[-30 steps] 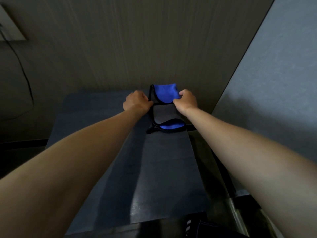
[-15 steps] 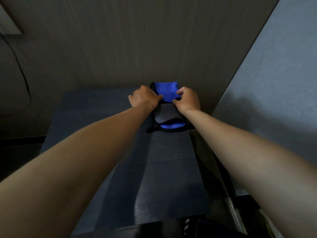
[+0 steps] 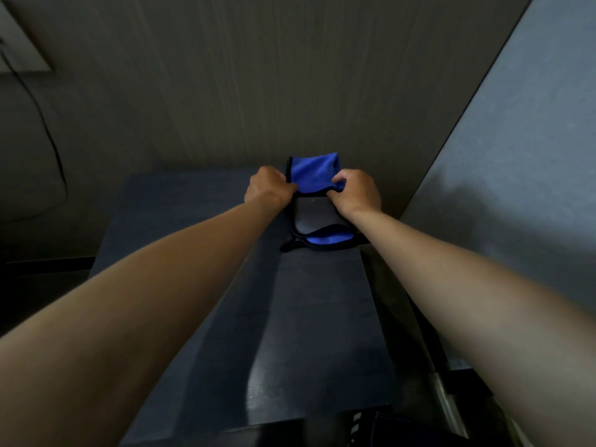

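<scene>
A blue and grey cloth with black trim lies at the far end of a dark table, close to the wall. Its far part is folded over, blue side up, and a second blue flap shows at its near edge. My left hand grips the cloth's left edge with curled fingers. My right hand pinches the right edge of the blue fold. Both forearms stretch out over the table.
A wood-grain wall stands just behind the cloth. A grey wall panel closes the right side. At the left, a dark cable hangs from a wall plate. A dark object sits at the bottom edge.
My left hand has moved right onto the cloth's left edge, and both hands have shifted slightly toward the wall along the blue fold.
</scene>
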`<state>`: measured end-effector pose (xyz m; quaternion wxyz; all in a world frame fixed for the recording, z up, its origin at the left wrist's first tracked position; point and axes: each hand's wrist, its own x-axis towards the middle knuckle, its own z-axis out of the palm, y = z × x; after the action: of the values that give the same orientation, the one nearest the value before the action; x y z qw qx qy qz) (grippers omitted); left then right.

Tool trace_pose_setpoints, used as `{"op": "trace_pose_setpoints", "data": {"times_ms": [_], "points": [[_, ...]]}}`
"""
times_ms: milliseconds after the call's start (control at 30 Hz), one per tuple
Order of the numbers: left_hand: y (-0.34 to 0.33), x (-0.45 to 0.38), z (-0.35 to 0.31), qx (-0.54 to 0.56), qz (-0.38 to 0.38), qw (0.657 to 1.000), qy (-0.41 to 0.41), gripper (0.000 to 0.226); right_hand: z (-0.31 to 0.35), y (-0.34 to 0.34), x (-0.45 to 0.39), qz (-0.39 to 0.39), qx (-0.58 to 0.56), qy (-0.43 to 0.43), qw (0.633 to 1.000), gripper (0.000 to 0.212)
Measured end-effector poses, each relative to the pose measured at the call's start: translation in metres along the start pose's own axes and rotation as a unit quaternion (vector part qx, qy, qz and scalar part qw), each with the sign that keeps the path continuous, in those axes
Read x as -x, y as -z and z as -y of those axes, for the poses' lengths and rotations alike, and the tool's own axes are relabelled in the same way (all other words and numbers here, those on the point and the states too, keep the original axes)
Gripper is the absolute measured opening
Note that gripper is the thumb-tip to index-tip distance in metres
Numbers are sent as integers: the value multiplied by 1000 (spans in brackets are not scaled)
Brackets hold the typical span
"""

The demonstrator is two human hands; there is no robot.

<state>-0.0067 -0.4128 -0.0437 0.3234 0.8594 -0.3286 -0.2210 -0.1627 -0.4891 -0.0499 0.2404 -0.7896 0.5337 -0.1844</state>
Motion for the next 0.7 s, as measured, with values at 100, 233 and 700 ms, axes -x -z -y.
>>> {"op": "trace_pose_setpoints", "data": {"times_ms": [100, 233, 700], "points": [[-6, 1, 1, -65, -36, 997, -34, 54, 4, 1, 3, -21, 34, 21, 999, 40], [-6, -3, 5, -188, -58, 960, -202, 62, 8, 1, 6, -2, 139, 130, 982, 56], [-20, -25, 11, -311, 102, 909, -256, 61, 7, -9, -8, 154, 205, 67, 964, 67]]}}
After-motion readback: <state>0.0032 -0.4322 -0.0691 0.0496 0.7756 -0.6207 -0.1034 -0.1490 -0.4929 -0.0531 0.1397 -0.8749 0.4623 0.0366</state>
